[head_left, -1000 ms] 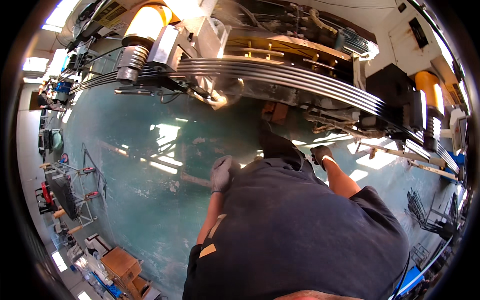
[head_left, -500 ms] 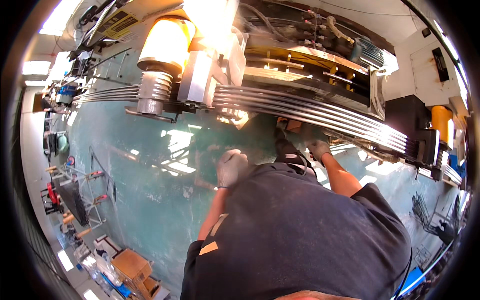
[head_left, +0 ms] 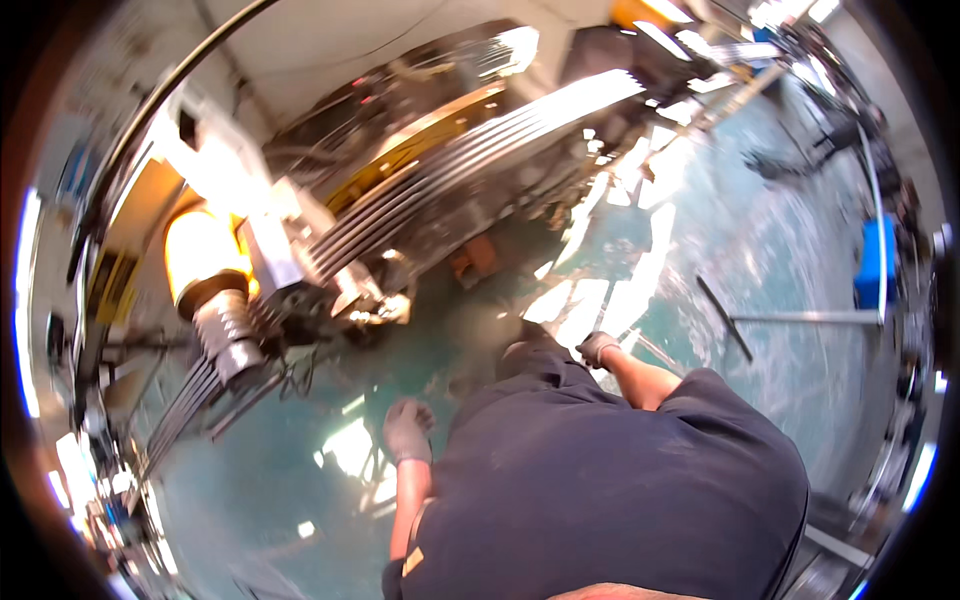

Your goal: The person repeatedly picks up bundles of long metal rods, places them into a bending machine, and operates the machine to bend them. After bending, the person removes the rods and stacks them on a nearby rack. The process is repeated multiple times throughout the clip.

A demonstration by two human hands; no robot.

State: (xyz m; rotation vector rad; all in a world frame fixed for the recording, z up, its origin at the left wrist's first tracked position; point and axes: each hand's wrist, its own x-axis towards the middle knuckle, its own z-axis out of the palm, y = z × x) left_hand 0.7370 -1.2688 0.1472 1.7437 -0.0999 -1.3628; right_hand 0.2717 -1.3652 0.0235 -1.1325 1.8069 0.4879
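My left hand (head_left: 409, 428), in a grey work glove, hangs over the green floor (head_left: 240, 500) beside my torso. Its fingers are loosely curled, and nothing shows in them. On the other side, my right hand (head_left: 597, 349), also gloved, is held low in front of my body. Those fingers look closed, and whether they hold anything is hidden. Neither hand touches the machine. Ahead of me runs a bundle of long parallel metal rods (head_left: 470, 160). At its left end is a ribbed metal roller (head_left: 230, 335) below a yellow cylinder (head_left: 205, 255).
A reddish-brown block (head_left: 474, 260) lies under the rods. To the right stand a metal bar frame (head_left: 810, 318) and a blue box (head_left: 876, 262). Dark thin rods (head_left: 790, 165) are farther off. Sunlight patches the floor.
The view has turned to the right, so the machine now slants up toward the right and its roller end sits lower left. Both my hands are still beside my body.
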